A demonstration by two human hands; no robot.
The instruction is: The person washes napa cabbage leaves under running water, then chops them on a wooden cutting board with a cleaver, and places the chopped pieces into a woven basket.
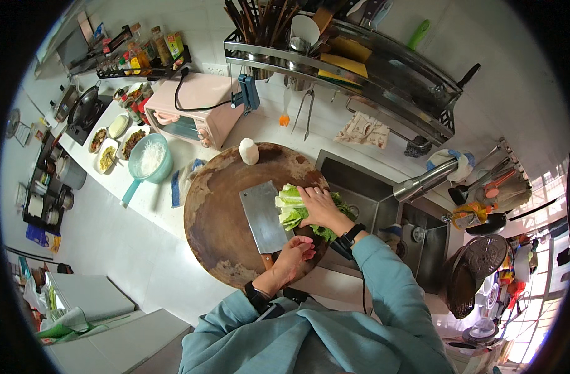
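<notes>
A large round wooden chopping board point(219, 210) lies before me, its right edge beside the sink. On it rests a cleaver point(265, 217), blade flat, its wooden handle partly under my left hand point(292, 259). That hand is half curled near the handle and the lower corner of the blade; whether it touches either cannot be told. My right hand point(320, 205) lies over a bunch of leafy greens point(289, 201), fingers and thumb around the cut pale ends, while the leaves reach toward the sink. A peeled white radish piece point(249, 152) sits at the board's far edge.
Left of the board are a cloth point(184, 180), a green colander point(165, 161) with white shreds, and several filled dishes point(133, 141). A pink toaster oven point(196, 107) stands behind. The steel sink point(364, 187) and its faucet point(423, 180) are at right; a utensil rack point(341, 70) hangs above.
</notes>
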